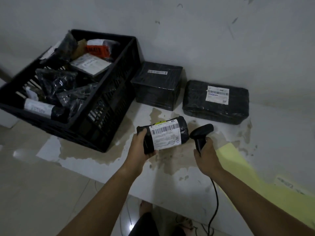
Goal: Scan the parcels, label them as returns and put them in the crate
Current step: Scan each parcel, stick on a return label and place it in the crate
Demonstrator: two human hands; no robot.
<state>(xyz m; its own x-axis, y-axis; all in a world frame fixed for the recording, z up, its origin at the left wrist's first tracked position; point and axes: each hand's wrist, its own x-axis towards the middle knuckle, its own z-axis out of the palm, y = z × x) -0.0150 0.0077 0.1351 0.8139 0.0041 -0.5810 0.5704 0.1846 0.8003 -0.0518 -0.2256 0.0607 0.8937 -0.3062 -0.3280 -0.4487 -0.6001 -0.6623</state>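
My left hand (pixel 139 147) grips one parcel (pixel 163 133); my right hand (pixel 205 155) grips one scanner (pixel 202 133). Two parcels sit far right: box (pixel 156 86), bundle (pixel 215 103); one crate (pixel 105 106) left.

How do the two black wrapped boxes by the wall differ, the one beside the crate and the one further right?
The cube-like black plastic-wrapped box, beside the black slatted crate, is taller; the flat black plastic-wrapped box further right is lower and wider. The cube-like box bears a narrow barcode strip on top; the flat box bears a larger white shipping label. Both sit outside the crate.
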